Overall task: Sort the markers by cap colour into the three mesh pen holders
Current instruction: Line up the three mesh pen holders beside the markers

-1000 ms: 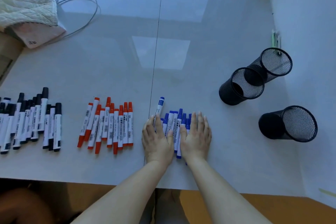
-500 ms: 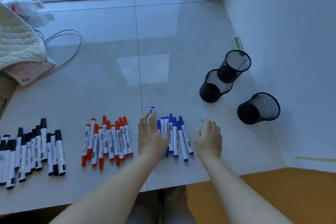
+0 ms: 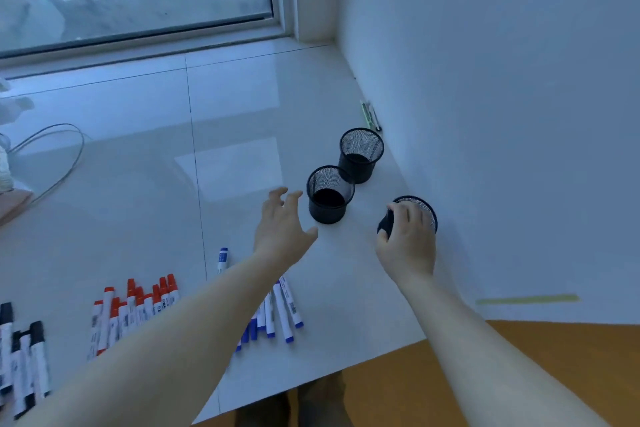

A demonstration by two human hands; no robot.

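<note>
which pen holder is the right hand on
The holder nearest the wall, right of the other two. The right hand wraps its side; the middle holder and far holder stand untouched.

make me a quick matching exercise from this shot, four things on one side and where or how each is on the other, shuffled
Things:
1. right hand
2. left hand
3. red-capped markers
4. black-capped markers

States:
A. open, reaching toward the middle mesh pen holder
B. far left edge of view
C. wrapped around the nearest mesh pen holder
D. lying in a row left of the blue-capped markers

Pairs: 1-C, 2-A, 3-D, 4-B
</note>
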